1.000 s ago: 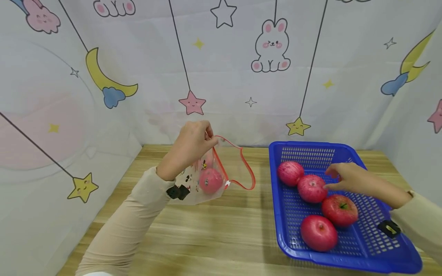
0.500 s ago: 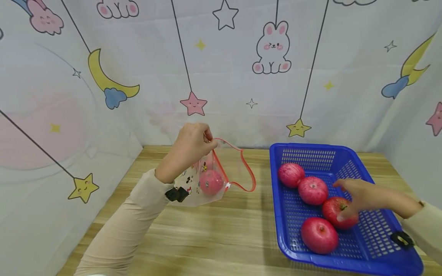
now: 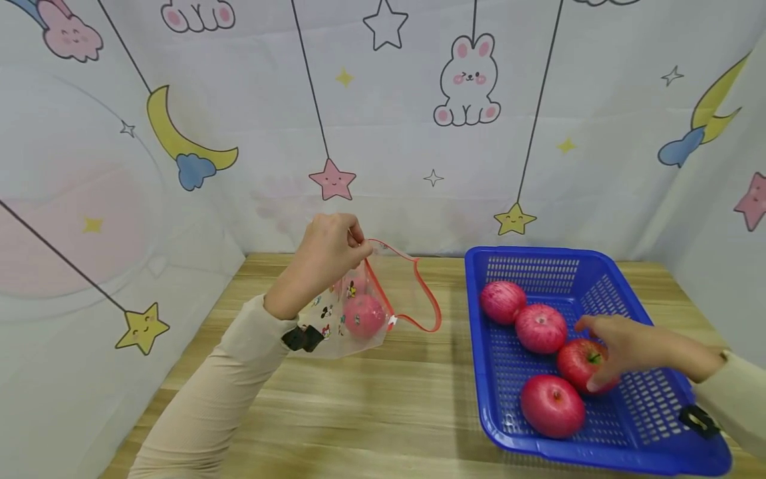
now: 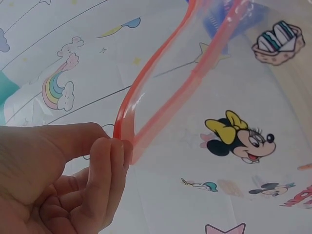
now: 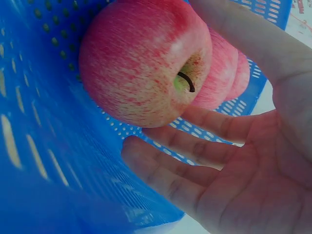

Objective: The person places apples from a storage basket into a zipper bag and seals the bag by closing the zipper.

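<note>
My left hand (image 3: 335, 243) pinches the red-trimmed edge of a clear drawstring bag (image 3: 335, 332) printed with cartoon figures. In the left wrist view, thumb and fingertips grip the bag's red trim (image 4: 127, 131). A pink-red apple (image 3: 364, 316) shows through the bag's wall. My right hand (image 3: 634, 342) is over the blue basket (image 3: 475, 346), spread around a red apple (image 3: 577, 362) with its stem upward. In the right wrist view, fairly straight fingers (image 5: 195, 146) lie along that apple's side, some fingertips hidden behind it. The thumb is on the opposite side.
Close by in the basket are a front apple (image 3: 552, 407), a middle apple (image 3: 540, 328) and a back apple (image 3: 503, 302). The basket stands on the right of a wooden table (image 3: 383, 406). A white printed cloth (image 3: 395, 133) hangs behind and at the sides.
My right hand has moved from beside the middle apple down and right to the stemmed apple, and has barely shifted over the last half second. My left hand keeps its hold on the bag.
</note>
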The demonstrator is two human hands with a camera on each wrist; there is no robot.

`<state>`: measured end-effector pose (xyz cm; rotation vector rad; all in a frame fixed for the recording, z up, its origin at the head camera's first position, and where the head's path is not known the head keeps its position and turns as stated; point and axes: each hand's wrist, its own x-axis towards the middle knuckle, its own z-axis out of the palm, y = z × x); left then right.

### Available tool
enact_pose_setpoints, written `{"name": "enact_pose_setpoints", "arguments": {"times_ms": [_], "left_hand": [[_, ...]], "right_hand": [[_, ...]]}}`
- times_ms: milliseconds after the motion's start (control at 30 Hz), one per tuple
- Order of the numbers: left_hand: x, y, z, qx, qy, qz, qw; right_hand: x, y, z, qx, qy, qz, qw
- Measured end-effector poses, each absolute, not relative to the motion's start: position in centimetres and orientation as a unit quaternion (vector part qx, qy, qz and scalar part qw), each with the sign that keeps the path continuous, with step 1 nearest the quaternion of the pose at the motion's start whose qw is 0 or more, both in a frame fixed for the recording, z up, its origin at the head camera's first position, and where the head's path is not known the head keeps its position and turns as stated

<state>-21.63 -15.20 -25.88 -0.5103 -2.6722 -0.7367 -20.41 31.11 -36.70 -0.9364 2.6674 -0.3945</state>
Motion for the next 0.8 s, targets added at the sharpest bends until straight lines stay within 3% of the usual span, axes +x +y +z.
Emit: {"name": "enact_pose_setpoints", "arguments": {"times_ms": [433,800], "left_hand": [[-21.43,-15.53,-25.78,-0.173,-0.936,-0.259,0.167],[-21.30,-15.55,-25.72,-0.169,-0.935,-0.269,0.159]], "right_hand": [[-20.15,30.78,-37.15,-0.339,0.912,-0.173,0.156],[-20.06,30.49,-37.76,-0.363,0.907,-0.174,0.122]]}}
